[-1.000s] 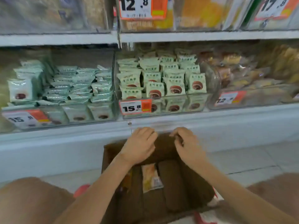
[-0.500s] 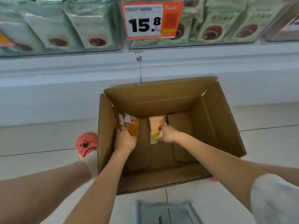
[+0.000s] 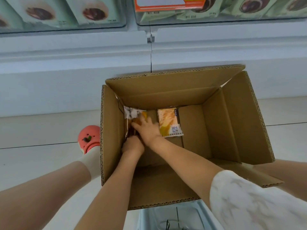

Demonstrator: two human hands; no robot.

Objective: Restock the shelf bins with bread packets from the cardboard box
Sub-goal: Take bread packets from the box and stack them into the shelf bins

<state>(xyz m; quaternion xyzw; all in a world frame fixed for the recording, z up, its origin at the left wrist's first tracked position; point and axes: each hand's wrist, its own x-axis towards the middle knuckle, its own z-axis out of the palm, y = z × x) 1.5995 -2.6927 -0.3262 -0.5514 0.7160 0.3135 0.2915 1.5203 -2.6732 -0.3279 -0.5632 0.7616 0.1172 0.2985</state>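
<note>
White floor tiles (image 3: 41,130) run up to a pale shelf base (image 3: 66,67). Above it, two clear bins (image 3: 66,26) hold green packets (image 3: 93,12), each printed with a dark-filled bun; an orange price tag (image 3: 167,4) hangs on the right bin's front.

An open cardboard box (image 3: 232,122) stands on the floor against the base, flaps folded outward. Both forearms reach into it.

Left hand (image 3: 132,145): low at the box's left wall, fingers curled round the near end of a bread packet (image 3: 132,113) that leans against that wall. How firm the grip is cannot be told; the fingertips are hidden.

Right hand (image 3: 147,128): crossed over to the same packet, fingers extended and laid on its face, not closed round it.

A second packet (image 3: 169,122), yellow with a white end strip, lies flat on the box floor just right of the right hand, untouched.

A pink clog (image 3: 88,138) over a white sock sits beside the box's left wall. A white sleeve (image 3: 249,201) covers the right upper arm. A pale blue tray edge (image 3: 166,218) shows at the bottom, near the box's front flap.
</note>
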